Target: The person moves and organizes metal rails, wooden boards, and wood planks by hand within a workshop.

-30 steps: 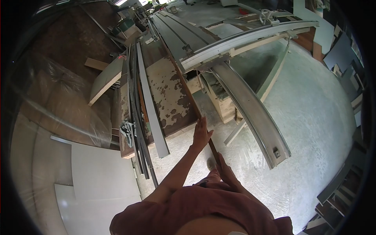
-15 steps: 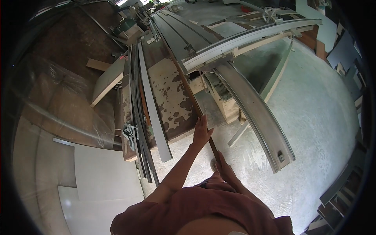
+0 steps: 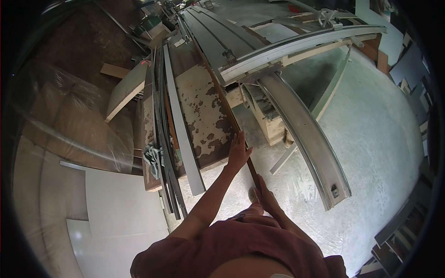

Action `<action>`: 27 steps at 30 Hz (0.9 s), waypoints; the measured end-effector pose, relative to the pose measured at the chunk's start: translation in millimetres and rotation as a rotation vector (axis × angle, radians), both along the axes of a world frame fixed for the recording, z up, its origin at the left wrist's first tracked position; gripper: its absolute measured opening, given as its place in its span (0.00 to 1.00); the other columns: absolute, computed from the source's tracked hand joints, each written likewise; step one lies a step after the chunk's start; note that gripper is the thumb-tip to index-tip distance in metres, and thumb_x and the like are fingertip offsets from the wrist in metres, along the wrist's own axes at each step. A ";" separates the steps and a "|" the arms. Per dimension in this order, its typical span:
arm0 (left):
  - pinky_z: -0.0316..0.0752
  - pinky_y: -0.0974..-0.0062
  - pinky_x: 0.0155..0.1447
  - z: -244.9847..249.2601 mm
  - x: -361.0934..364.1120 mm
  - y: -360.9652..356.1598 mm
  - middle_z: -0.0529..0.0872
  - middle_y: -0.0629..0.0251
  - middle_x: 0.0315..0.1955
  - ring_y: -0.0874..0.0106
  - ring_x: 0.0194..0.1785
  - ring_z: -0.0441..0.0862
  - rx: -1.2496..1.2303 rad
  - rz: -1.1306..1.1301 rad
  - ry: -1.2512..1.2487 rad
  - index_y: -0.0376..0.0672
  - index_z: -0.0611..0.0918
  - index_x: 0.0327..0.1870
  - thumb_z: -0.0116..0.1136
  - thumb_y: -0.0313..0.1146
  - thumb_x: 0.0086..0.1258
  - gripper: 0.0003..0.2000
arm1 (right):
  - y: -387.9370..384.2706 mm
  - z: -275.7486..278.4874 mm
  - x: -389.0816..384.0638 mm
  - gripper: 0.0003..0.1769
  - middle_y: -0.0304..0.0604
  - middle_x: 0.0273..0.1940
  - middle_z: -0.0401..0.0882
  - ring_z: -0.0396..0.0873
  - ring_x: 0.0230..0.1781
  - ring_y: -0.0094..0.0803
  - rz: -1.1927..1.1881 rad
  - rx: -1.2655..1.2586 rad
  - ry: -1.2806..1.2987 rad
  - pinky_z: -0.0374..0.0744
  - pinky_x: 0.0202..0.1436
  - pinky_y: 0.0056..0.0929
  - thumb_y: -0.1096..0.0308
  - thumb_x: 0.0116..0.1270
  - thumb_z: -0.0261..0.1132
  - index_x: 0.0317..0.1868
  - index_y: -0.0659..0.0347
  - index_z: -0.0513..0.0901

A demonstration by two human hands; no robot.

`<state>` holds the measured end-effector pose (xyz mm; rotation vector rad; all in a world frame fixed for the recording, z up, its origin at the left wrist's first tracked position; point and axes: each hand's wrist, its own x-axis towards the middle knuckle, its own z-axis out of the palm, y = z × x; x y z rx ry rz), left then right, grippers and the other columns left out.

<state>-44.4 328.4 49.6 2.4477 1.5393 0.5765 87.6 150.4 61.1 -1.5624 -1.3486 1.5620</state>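
A long, narrow dark strip (image 3: 251,169) runs from close to my body up along the right edge of the worn bench (image 3: 204,111). My left hand (image 3: 238,155) is on the strip by the bench's near corner, fingers straight and together on one side, thumb on the other. Nearer my body, my right hand (image 3: 268,197) is closed at the strip's near end; its thumb side is partly hidden. Beyond the bench edge the sliding metal table (image 3: 218,34) stretches away, with a long pale fence rail (image 3: 296,48) across it.
Several long dark and grey strips (image 3: 183,125) lie on the bench's left side, sticking out past its near end. A metal support arm (image 3: 306,134) reaches out over the floor on the right. Plastic sheeting (image 3: 79,116) and pale panels (image 3: 123,208) are at left. Offcuts (image 3: 403,227) lie at far right.
My view has shifted slightly. Both hands stay on the strip in nearly the same places, the right one a touch farther forward along with it.
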 end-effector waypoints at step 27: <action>0.57 0.58 0.64 -6.9 -25.4 103.4 0.60 0.43 0.60 0.47 0.64 0.55 0.059 0.040 -0.036 0.33 0.52 0.63 0.57 0.40 0.59 0.37 | 100.9 -21.1 -42.1 0.32 0.60 0.57 0.57 0.61 0.56 0.55 -0.147 0.450 -0.349 0.64 0.58 0.46 0.72 0.62 0.54 0.65 0.56 0.53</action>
